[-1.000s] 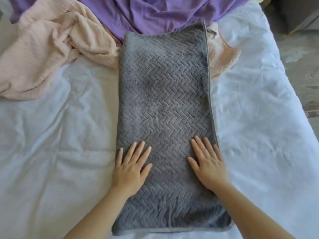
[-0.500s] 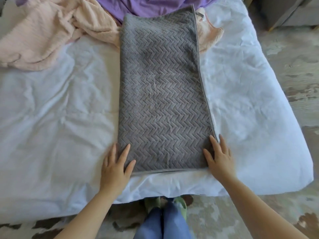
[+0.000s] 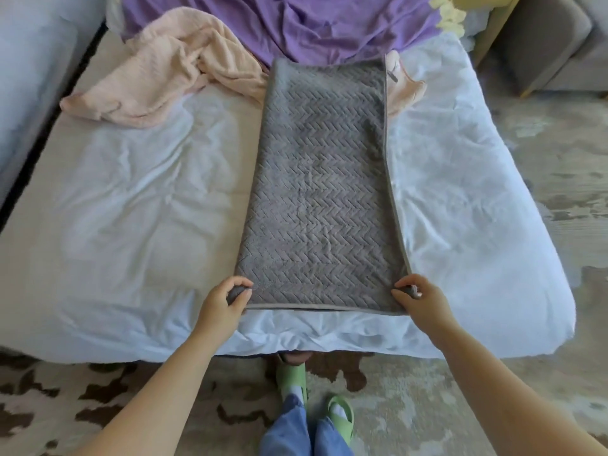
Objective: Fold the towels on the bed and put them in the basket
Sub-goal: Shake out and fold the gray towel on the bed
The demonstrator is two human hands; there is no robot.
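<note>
Bed [image 3: 138, 205]: white sheet, creased, standing on a mottled floor. Grey towel [image 3: 322, 192]: 1 piece, herringbone weave, lying flat as a long strip from the near edge of the bed toward the far end. Left hand [image 3: 222, 304]: thumb and fingers pinching the near left corner of the towel. Right hand [image 3: 419, 301]: thumb and fingers pinching the near right corner. Pink towel [image 3: 164, 74]: 1, crumpled, far left, partly under the grey one. Purple cloth [image 3: 296, 24]: bunched at the far end. Green slippers [image 3: 340, 414]: 2, on the floor below.
</note>
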